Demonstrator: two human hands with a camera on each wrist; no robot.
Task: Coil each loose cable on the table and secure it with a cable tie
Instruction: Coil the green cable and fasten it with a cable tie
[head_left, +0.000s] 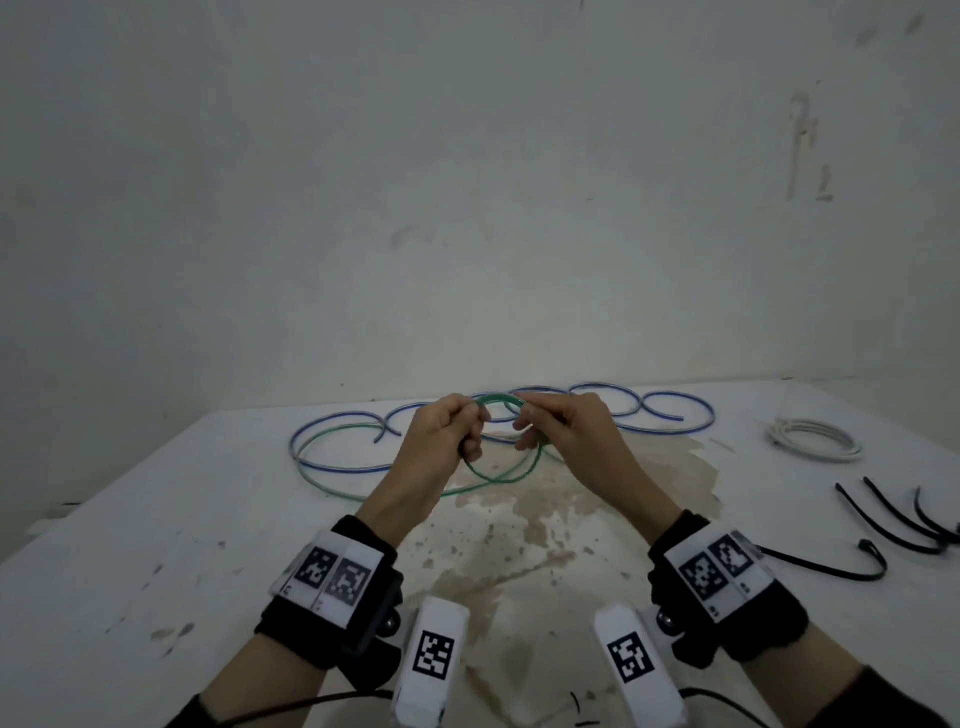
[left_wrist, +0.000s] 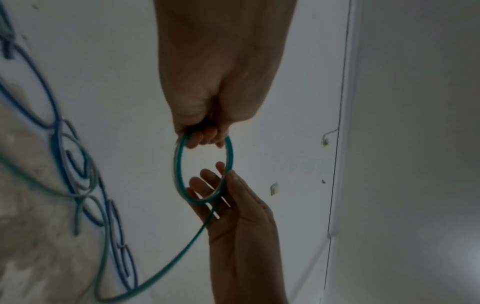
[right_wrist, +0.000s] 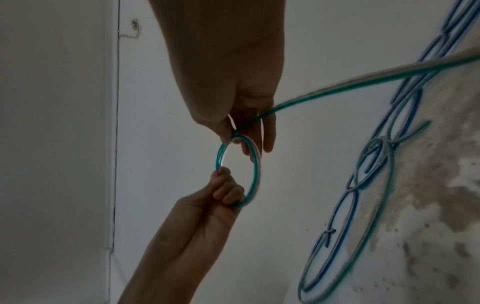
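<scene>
We hold the green cable above the table, its first small loop between our hands. Our left hand has its fingers curled round the loop at 9 o'clock; our right hand pinches it at 3 o'clock, other fingers looser. The long tail trails toward 8 o'clock, lying alongside the blue cable. We judge it could snag there, or the springy loop could pop open, with the black cable ties away at 4 o'clock.
</scene>
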